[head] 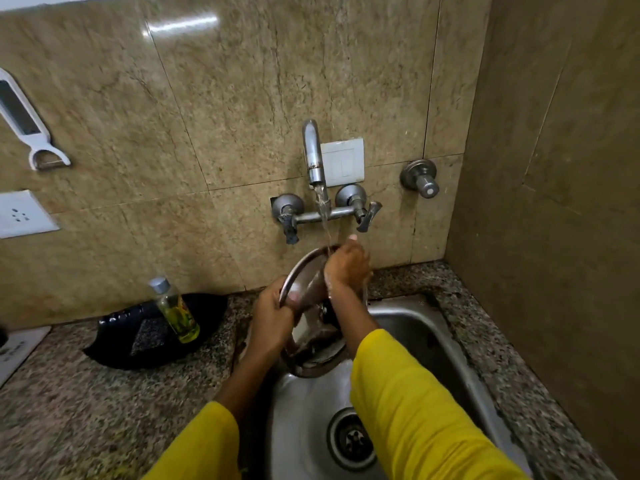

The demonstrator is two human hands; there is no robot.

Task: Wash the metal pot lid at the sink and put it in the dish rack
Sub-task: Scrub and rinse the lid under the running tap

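At a kitchen sink (450, 344) set in a speckled granite counter (69, 403), a person in yellow sleeves (408, 410) rinses a metal pot lid (304, 271) under running water. Nearest the camera lie the steel basin and its drain (353, 439); just above them the lid is held tilted on edge over the bowl, its lower rim near the basin's back wall. The left hand (273, 317) is clamped on the lid's left rim, thumb over the face and fingers behind, while the right hand (346, 265) presses closed against the upper right edge, apparently rubbing it where the stream lands. The lid looks stiff, thin and fairly light, and wet steel of this kind is likely slippery, so the rim, pinched between thumb and fingers as the left hand has it, seems the surest hold; a dark fitting (329, 315) showing below the right wrist may be its knob, though that cannot be told for certain. To the left on the counter a small bottle of yellow liquid (175, 310) stands on a black tray (117, 344). Beyond, water pours from the wall-mounted tap (313, 157) against marbled tiles. No dish rack is in view.
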